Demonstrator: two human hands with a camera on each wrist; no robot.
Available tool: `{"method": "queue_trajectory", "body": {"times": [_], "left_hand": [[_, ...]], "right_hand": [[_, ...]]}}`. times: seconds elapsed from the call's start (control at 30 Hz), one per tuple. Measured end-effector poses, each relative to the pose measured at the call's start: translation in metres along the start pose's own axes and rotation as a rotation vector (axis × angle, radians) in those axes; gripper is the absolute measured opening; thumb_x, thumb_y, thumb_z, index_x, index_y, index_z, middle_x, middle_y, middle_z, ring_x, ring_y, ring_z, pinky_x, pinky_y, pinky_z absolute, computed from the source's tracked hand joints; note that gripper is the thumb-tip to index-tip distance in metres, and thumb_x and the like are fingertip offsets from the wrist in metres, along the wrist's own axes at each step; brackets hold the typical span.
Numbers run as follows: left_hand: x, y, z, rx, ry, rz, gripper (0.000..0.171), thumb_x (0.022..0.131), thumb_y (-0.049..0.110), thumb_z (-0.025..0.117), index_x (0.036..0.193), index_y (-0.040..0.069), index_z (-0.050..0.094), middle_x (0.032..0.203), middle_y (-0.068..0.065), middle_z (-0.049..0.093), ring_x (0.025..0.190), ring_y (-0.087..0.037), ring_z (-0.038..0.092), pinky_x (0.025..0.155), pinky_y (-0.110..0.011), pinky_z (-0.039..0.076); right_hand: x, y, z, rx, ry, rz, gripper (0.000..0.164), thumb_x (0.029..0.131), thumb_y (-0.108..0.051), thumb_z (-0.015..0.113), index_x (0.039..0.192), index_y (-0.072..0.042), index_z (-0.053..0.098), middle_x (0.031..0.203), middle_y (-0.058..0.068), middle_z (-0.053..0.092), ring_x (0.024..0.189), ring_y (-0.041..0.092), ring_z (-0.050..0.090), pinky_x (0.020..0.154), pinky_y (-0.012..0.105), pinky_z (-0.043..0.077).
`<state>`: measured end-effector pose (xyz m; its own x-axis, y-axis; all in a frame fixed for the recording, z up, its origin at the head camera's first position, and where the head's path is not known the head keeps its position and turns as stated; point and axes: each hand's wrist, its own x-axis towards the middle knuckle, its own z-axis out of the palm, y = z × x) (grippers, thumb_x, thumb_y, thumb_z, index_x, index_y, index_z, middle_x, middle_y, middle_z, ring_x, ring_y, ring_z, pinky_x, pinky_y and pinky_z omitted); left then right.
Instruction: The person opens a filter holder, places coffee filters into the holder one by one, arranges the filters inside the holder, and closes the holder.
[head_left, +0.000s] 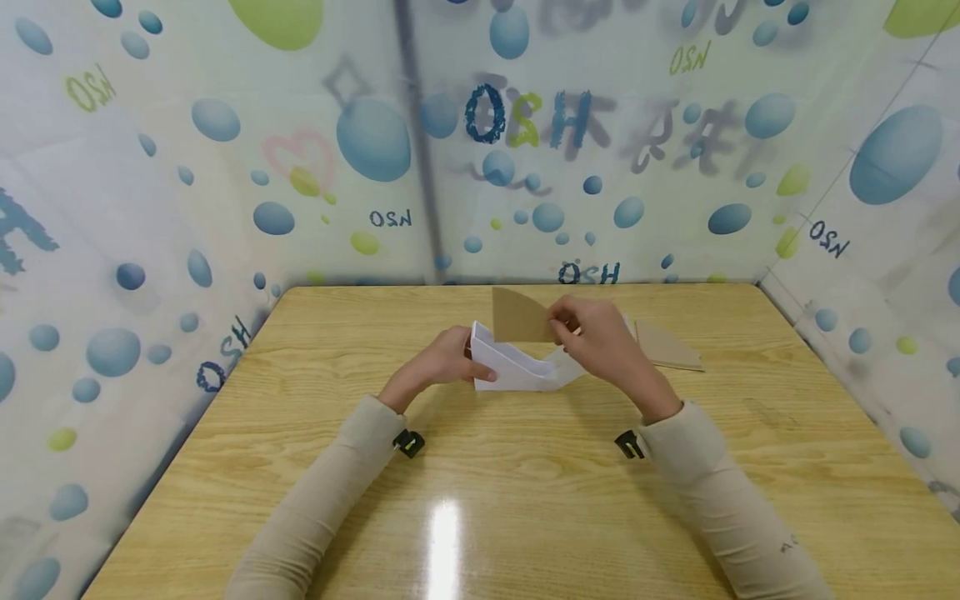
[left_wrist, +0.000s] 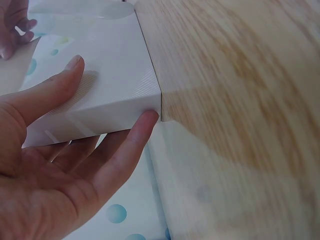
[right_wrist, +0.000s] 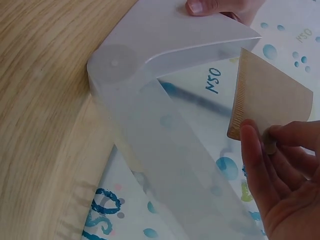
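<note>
Near the twelve o'clock side of the tabletop (head_left: 525,500), the left grip (head_left: 450,357) clasps the white box (head_left: 517,377) by its nine o'clock end. Loose cardboard (head_left: 667,343) lies at three o'clock. Toward two, the right grip (head_left: 596,333) pinches a cardboard wedge (head_left: 517,317) by one edge; that edge-only hold could let it twist.

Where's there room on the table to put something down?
The table is bare between the two sleeves, left of the left hand, and right of the loose cardboard. It's crowded around the white holder, where the right hand holds another cardboard piece.
</note>
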<state>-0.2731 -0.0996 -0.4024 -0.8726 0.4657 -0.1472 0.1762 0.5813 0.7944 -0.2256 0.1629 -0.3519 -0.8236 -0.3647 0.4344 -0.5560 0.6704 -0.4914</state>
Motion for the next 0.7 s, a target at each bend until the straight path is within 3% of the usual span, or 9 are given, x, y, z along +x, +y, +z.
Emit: {"method": "queue_trajectory", "body": {"times": [0.3,0.7], "left_hand": [[-0.001,0.0,0.0,0.003,0.001,-0.008,0.041,0.086,0.011,0.084,0.121,0.002,0.066,0.118,-0.016,0.073,0.1,-0.024,0.069,0.073,-0.034,0.062],[0.0,-0.002,0.0,-0.011,-0.004,0.017,0.047,0.085,0.01,0.084,0.128,0.006,0.064,0.119,-0.015,0.072,0.101,-0.024,0.069,0.073,-0.036,0.063]], "right_hand": [[0.0,-0.002,0.009,-0.011,-0.015,0.012,0.009,0.1,-0.008,0.065,0.104,-0.006,0.072,0.08,0.004,0.074,0.075,0.015,0.07,0.07,0.037,0.059],[0.0,0.0,0.022,-0.02,-0.079,0.015,0.009,0.1,-0.009,0.064,0.103,-0.008,0.072,0.082,0.002,0.074,0.076,0.014,0.07,0.068,0.034,0.057]]}}
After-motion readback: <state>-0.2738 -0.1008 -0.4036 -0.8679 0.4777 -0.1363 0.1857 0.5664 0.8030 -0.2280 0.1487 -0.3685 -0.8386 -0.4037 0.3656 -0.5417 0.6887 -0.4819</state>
